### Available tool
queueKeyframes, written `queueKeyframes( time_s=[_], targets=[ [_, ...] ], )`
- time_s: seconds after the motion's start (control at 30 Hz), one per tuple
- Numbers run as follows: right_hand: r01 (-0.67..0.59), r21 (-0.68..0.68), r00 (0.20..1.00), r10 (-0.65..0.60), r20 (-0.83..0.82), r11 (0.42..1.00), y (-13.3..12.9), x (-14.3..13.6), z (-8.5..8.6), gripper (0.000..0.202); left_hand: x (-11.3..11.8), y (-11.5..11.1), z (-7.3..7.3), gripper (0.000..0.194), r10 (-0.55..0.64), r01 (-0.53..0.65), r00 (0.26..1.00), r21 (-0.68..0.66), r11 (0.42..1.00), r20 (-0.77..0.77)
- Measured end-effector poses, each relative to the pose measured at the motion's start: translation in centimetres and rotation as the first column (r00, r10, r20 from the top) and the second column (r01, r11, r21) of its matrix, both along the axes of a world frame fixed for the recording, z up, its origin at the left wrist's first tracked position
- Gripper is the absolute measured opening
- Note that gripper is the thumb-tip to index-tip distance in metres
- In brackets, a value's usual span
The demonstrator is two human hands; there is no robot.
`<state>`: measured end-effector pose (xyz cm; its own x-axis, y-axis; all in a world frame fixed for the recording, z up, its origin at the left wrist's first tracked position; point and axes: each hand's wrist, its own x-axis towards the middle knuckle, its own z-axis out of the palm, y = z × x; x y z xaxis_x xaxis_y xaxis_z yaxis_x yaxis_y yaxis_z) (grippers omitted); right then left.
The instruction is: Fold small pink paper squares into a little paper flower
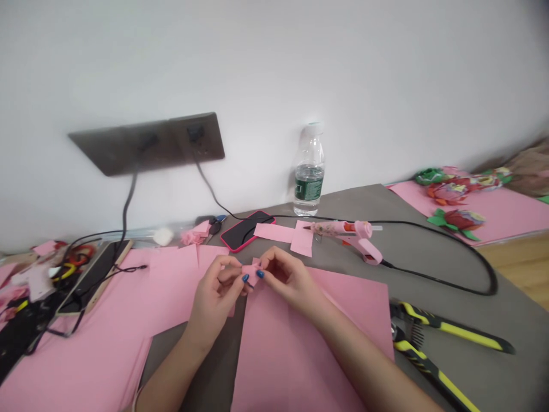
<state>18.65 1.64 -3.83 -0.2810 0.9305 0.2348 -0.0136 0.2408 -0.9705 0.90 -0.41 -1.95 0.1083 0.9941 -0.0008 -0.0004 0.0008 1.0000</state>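
Note:
Between the fingertips of both hands is a small piece of pink paper (250,271), which looks folded or curled. My left hand (218,289) pinches it from the left, thumb on the near side. From the right, my right hand (286,276) grips it between thumb and forefinger. Below them a large pink sheet (295,355) lies on the grey table. Just beyond the hands are pink paper strips (278,233) and a pink glue gun (343,230) lying on its side, its nozzle over one strip.
A phone (246,230) and a water bottle (307,171) stand toward the wall. Yellow-black pliers (446,332) lie right, inside the curve of a black cable (446,289). Paper flowers (454,220) sit at far right. More pink sheets (115,320) and another phone (92,277) are left.

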Motion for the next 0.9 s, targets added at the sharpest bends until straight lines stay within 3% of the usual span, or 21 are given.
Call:
queueKeyframes(
  time_s=[0.33,0.57,0.9],
  targets=[
    [0.026,0.127,0.999,-0.03,0.033,0.992,-0.09,0.07,0.57,0.01,-0.04,-0.15,-0.05,0.018,0.01,-0.01,0.999,0.007,1.0,-0.039],
    [-0.019,0.087,1.0,0.017,0.019,0.996,-0.34,0.12,0.69,0.01,-0.22,-0.13,-0.21,0.01,-0.052,0.064,0.988,0.083,0.995,-0.142],
    [-0.024,0.099,0.999,0.028,-0.04,0.995,-0.37,0.45,0.93,0.009,-0.08,-0.15,0.14,0.006,-0.104,0.108,0.994,0.12,0.987,-0.043]
  ],
)
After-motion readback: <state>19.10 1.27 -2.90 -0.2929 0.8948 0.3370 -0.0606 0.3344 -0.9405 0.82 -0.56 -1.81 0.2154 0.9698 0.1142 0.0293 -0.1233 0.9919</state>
